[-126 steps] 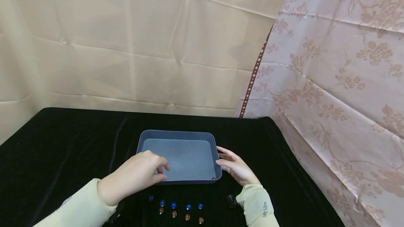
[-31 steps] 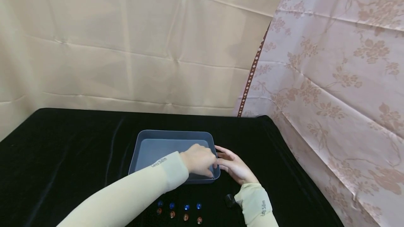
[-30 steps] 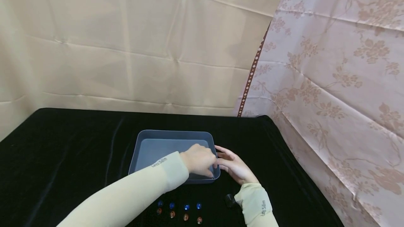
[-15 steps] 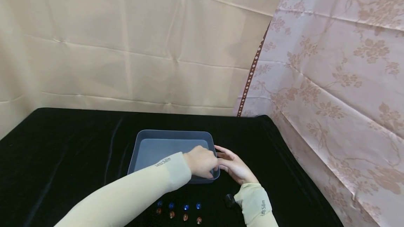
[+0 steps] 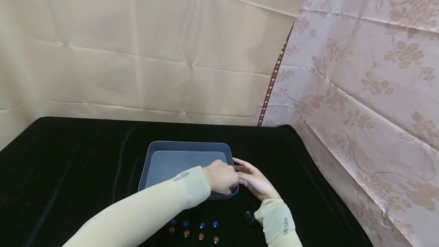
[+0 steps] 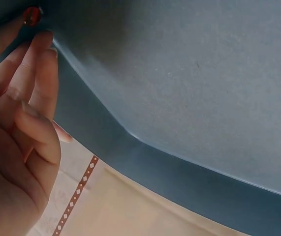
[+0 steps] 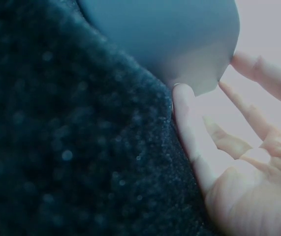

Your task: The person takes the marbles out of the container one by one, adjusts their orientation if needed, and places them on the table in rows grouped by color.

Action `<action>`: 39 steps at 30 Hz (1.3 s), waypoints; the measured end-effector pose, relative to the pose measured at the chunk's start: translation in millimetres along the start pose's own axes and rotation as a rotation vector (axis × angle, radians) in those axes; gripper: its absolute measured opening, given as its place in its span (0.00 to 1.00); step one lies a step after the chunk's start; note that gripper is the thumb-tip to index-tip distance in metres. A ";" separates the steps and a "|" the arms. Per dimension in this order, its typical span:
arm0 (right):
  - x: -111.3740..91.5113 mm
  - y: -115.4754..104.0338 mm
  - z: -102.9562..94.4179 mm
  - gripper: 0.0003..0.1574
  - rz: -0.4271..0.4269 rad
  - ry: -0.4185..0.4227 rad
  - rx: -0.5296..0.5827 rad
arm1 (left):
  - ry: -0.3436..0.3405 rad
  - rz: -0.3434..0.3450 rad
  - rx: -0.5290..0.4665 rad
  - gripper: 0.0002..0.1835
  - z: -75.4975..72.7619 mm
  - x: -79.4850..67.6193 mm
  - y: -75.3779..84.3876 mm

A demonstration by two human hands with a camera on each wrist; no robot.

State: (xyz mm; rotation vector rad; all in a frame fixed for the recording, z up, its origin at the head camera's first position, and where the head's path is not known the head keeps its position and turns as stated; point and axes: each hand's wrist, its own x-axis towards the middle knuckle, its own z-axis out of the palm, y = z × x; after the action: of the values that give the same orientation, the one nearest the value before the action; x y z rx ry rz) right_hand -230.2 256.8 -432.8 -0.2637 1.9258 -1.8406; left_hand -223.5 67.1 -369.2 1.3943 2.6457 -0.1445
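A blue-grey tray (image 5: 185, 146) lies on a black cloth. My left hand (image 5: 219, 177) reaches down into its near right corner. There, in the left wrist view, a red-orange marble (image 6: 32, 16) sits at one digit's tip, while another fingertip ends just short of it. The remaining fingers (image 6: 46, 81) of that hand are loosely bent; from the head view the hand covers the marble. My right hand (image 5: 255, 181) is at the tray's right side. Its extended fingertips touch the outer wall (image 7: 165, 39), as the right wrist view shows.
In front of the tray, blue marbles (image 5: 202, 225) form one row, with orange marbles (image 5: 201, 236) in another nearer me. My left sleeve (image 5: 137, 212) crosses the tray's front edge. A small black object (image 5: 249, 218) is by my right wrist. Curtains (image 5: 164, 48) hang behind the table.
Over the earlier seconds my left hand went from the tray's left side to its near right corner. Lately it has shifted only slightly rightward and down. The right hand has stayed put.
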 end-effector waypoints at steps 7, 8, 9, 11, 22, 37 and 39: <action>0.5 1.2 -1.2 0.41 -0.007 -0.005 0.001 | -0.022 -0.001 0.007 0.06 -0.8 1.3 2.0; 0.6 1.3 -1.3 0.41 -0.007 -0.006 0.001 | -0.023 0.000 0.012 0.05 -0.7 1.4 2.2; 0.7 1.4 -1.3 0.41 -0.008 -0.007 0.000 | -0.025 -0.001 0.016 0.05 -0.6 1.8 2.4; 0.9 1.2 -1.1 0.41 -0.006 -0.006 -0.002 | -0.029 -0.002 0.022 0.04 -0.2 2.4 2.6; 1.0 1.9 -0.9 0.40 -0.010 0.006 -0.024 | -0.037 0.016 0.001 0.02 0.1 2.6 2.6; 0.8 2.8 -0.7 0.40 -0.032 -0.014 -0.008 | -0.019 -0.044 -0.090 0.04 -8.7 -0.9 -1.1; 0.8 2.2 -0.8 0.40 -0.030 -0.010 -0.008 | -0.006 -0.046 -0.108 0.05 -11.1 -2.3 -1.4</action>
State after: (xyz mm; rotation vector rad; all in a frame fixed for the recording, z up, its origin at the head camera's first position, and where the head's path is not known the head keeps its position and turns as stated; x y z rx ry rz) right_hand -230.8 257.3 -435.1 -0.3054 1.9325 -1.8478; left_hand -224.3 66.1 -357.8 1.2988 2.6383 -0.0115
